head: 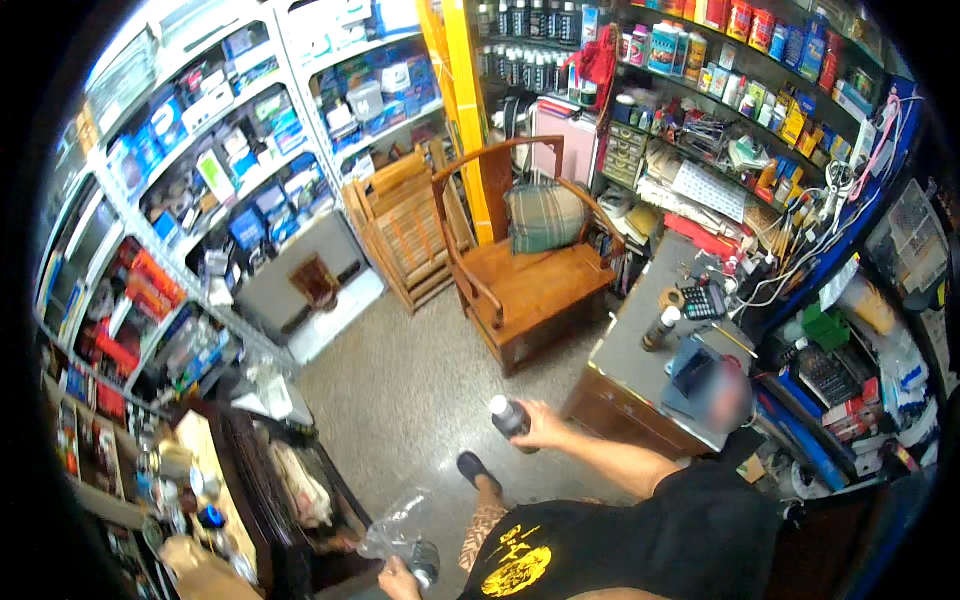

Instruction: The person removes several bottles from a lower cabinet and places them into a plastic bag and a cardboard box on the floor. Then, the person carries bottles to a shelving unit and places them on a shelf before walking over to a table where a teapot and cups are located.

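In my right hand (544, 427) is a dark bottle with a white cap (510, 417), held out above the floor at the desk's near left corner. My left hand (397, 579), low at the bottom edge, grips a clear plastic bag (399, 519). A second dark bottle (425, 564) is against its fingers; whether it lies inside the bag I cannot tell. Another dark bottle with a white cap (660, 330) stands on the grey-topped desk (626, 360), near a calculator (703, 301) and a roll of tape (670, 298).
Ahead stands a wooden armchair (536, 281) with a plaid cushion (547, 215). A folded wooden chair (409, 229) leans beside a yellow post (466, 120). Packed metal shelves (289, 82) line the left. A dark wooden cabinet (255, 480) is at lower left. My shoe (474, 469) is on the floor.
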Demonstrator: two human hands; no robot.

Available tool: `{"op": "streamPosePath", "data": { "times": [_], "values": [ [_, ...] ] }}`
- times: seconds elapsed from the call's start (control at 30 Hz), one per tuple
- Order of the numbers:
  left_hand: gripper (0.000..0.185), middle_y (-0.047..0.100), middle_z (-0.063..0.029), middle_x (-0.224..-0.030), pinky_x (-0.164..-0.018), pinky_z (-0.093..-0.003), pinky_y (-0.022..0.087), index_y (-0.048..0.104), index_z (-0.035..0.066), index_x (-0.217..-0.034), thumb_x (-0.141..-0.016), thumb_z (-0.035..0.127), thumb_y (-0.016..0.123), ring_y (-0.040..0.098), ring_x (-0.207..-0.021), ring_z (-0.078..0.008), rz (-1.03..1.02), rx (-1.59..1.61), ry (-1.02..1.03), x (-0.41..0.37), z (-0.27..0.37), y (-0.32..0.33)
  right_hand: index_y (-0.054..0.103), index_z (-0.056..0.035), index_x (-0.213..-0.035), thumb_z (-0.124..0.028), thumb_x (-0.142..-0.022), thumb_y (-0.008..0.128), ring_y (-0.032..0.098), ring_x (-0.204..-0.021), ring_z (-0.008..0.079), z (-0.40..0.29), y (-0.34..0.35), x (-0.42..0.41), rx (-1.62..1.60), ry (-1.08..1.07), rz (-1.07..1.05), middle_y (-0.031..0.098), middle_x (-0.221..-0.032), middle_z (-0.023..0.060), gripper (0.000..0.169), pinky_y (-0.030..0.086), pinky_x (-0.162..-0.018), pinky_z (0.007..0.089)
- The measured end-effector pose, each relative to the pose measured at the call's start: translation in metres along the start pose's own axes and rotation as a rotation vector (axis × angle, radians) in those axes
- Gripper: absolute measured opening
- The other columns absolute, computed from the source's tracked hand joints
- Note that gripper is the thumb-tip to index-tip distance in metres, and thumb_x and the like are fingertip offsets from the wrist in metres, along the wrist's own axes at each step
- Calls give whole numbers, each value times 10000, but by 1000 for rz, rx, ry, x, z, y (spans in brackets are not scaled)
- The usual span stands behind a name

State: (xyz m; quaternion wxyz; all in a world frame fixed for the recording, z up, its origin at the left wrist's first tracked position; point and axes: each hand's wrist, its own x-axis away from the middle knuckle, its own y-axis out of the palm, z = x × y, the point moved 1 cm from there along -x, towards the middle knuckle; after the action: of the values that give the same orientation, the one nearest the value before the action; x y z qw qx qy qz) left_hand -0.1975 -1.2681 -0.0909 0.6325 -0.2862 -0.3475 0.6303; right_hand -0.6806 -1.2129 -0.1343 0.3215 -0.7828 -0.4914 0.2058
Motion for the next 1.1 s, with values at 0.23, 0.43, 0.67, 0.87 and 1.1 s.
{"op": "streamPosePath", "data": {
  "times": [0.23, 0.43, 0.67, 0.87, 1.1],
  "values": [
    [278, 647, -278, -738, -631, -411, 466, 659, -101, -850, -901, 161, 581, 617, -626, -333, 14, 93, 133, -225, 67, 53, 462, -64, -1335, -369, -571, 824, 501, -1137, 400, -16, -29, -115, 32, 38, -4, 545, -1182, 226, 899, 409, -977, 466],
    [277, 631, -320, -795, -655, -464, 474, 660, -108, -917, -893, 160, 594, 643, -728, -446, -111, 99, 194, -393, 264, 66, 461, -33, -1324, -357, -550, 833, 503, -1129, 385, -17, -140, -235, 173, 327, 439, 534, -1181, 226, 917, 423, -972, 461],
    [315, 683, -270, -871, -754, -397, 505, 690, -75, -969, -885, 221, 622, 692, -804, -312, -188, 206, 267, -554, 388, 167, 459, -95, -1338, -295, -564, 848, 475, -1157, 379, 49, -215, -416, 239, 317, 810, 514, -1195, 193, 889, 418, -975, 487],
    [321, 676, -277, -922, -819, -396, 504, 695, -54, -994, -881, 241, 635, 683, -909, -375, -443, 47, 238, -659, 522, 227, 425, -84, -1394, -316, -582, 853, 500, -1188, 356, 29, -306, -544, 165, 272, 823, 522, -1252, 188, 947, 425, -988, 470],
    [314, 609, -323, -764, -688, -481, 484, 698, -54, -857, -853, 260, 676, 639, -753, -459, -557, -70, 569, -761, 657, 346, 273, -29, -1478, -241, -681, 854, 510, -1230, 259, 6, -483, -706, 43, -48, 1094, 511, -1331, 199, 1009, 427, -1023, 383]
  ]
}}
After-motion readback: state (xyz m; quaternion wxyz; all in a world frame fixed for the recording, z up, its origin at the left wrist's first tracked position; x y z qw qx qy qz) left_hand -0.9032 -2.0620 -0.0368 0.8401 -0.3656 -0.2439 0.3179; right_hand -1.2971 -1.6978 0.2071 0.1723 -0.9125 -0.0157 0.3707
